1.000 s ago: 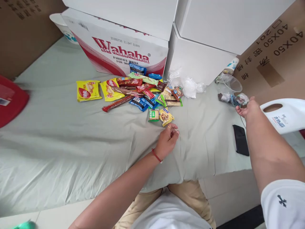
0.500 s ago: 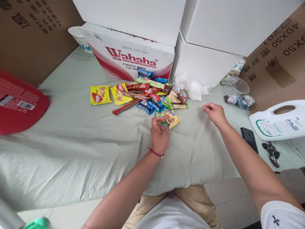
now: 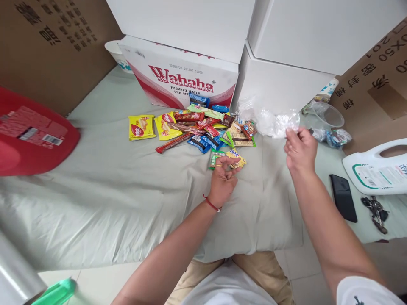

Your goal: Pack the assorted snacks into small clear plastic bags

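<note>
My right hand (image 3: 301, 149) pinches the edge of a crinkled clear plastic bag (image 3: 286, 123), lifting it beside more clear plastic bags (image 3: 265, 122). My left hand (image 3: 224, 180) hovers at or just over a yellow snack packet (image 3: 241, 159) and a small green packet (image 3: 213, 160). Its index finger is stretched out, the other fingers are loosely bent, and I see nothing held in it. Behind it lies a pile of wrapped snacks: yellow packets (image 3: 141, 127), a long red stick (image 3: 171, 143), blue packets (image 3: 199, 143) and a brown-and-white packet (image 3: 248, 129).
A Wahaha carton (image 3: 181, 80) and white boxes (image 3: 282, 80) stand behind the snacks. On the right are a clear plastic cup (image 3: 329, 115), a white jug (image 3: 378, 169), a black phone (image 3: 343, 198) and keys (image 3: 375, 214). A red container (image 3: 41, 135) stands left.
My right hand has reached to the bags and taken hold of a clear one, pulling it up. My left hand stays by the packets, its index finger now reaching over the yellow one. The view has shifted slightly.
</note>
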### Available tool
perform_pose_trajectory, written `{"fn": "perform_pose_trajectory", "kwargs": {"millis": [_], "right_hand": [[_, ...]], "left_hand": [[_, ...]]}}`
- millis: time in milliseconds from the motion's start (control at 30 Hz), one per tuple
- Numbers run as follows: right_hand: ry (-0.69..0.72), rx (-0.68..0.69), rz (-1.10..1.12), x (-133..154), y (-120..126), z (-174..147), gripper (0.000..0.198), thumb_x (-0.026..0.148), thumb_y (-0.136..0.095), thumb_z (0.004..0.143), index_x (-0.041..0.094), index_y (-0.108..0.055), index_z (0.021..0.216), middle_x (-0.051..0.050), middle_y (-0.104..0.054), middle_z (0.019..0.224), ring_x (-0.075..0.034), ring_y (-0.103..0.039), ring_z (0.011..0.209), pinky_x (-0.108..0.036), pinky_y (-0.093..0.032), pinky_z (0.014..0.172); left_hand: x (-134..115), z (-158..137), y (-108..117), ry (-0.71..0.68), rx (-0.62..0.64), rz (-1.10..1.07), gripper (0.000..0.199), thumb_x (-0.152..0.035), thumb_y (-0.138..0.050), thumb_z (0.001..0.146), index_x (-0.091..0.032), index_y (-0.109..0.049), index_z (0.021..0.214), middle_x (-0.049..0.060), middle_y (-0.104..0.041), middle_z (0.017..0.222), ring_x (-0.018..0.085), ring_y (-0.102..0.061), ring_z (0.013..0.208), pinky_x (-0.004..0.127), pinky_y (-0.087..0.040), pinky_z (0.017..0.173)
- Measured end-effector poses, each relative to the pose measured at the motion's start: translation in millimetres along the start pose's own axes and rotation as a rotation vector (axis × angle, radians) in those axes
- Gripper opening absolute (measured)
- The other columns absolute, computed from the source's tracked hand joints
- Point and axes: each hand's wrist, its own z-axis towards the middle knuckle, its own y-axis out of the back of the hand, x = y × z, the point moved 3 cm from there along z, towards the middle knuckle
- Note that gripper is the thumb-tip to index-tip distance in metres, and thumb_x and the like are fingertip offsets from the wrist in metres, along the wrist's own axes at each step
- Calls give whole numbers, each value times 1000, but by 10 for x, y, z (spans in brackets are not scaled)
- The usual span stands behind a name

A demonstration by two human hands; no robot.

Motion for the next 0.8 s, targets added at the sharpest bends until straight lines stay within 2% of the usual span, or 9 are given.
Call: {"fn": "perform_pose_trajectory", "kwargs": {"millis": [67, 133, 200, 300, 367, 467, 533, 667, 800], "right_hand": [[-127, -17, 211, -86, -20, -445, 45, 49, -87, 70, 26, -50, 82, 6, -49, 71, -8, -32, 51, -24, -23, 43], [-243, -40, 353, -215, -119, -860, 51, 43, -92, 61, 26, -50, 84, 8, -50, 70, -5, -29, 47, -21, -20, 40], [-270, -68, 385, -334, -246, -1190, 48, 42, -91, 64, 27, -52, 86, 9, -50, 69, -6, -31, 47, -19, -23, 39], [-158, 13, 204, -414, -403, -1492, 29, 44, -84, 77, 27, -62, 87, 6, -53, 68, -10, -44, 54, -22, -38, 47], [-54, 170, 74, -402, -462, -1594, 22, 44, -80, 82, 27, -71, 91, 0, -63, 82, -15, -56, 70, -28, -49, 62], [-26, 356, 72, -383, -459, -1647, 29, 50, -71, 90, 29, -76, 108, -6, -68, 106, -22, -62, 94, -35, -53, 83], [-88, 302, 115, -409, -406, -1620, 34, 55, -64, 94, 28, -75, 111, -5, -69, 102, -21, -62, 90, -34, -52, 81], [-151, 122, 74, -479, -343, -1539, 29, 53, -75, 86, 25, -73, 85, 1, -59, 71, -15, -48, 65, -28, -43, 63], [-192, 88, 186, -505, -326, -1511, 35, 55, -76, 85, 23, -65, 76, 3, -51, 65, -13, -43, 61, -26, -38, 58]], "left_hand": [[5, -17, -7, 7, 6, -49, 40, -13, -67, 66, -25, -43, 96, 2, -62, 125, 3, -51, 64, 37, -57, 89], [21, -48, -31, 72, 58, -62, 31, -24, -68, 72, -24, -43, 90, 2, -62, 111, 6, -51, 64, 30, -56, 72], [44, -84, -61, 171, 130, 22, 24, -38, -64, 82, -23, -47, 88, 0, -59, 87, 8, -46, 59, 24, -46, 56], [57, -111, -93, 214, 190, 188, 35, -56, -59, 92, -22, -54, 91, -3, -53, 71, 9, -39, 53, 23, -36, 49], [61, -107, -98, 178, 179, 213, 42, -63, -63, 89, -22, -55, 91, -2, -55, 72, 10, -44, 55, 24, -39, 50], [82, -100, -85, 120, 142, 253, 41, -61, -66, 89, -22, -55, 87, -2, -54, 69, 12, -49, 57, 26, -43, 52], [81, -105, -81, 27, 148, 344, 35, -55, -65, 92, -21, -58, 85, -1, -57, 71, 13, -52, 61, 27, -45, 57], [51, -118, -88, -135, 171, 451, 24, -43, -73, 87, -20, -66, 85, 2, -61, 81, 14, -54, 70, 28, -46, 66], [88, -86, -79, 16, 208, 321, 30, -49, -71, 88, -20, -65, 84, 1, -62, 80, 15, -60, 71, 30, -51, 70]]}}
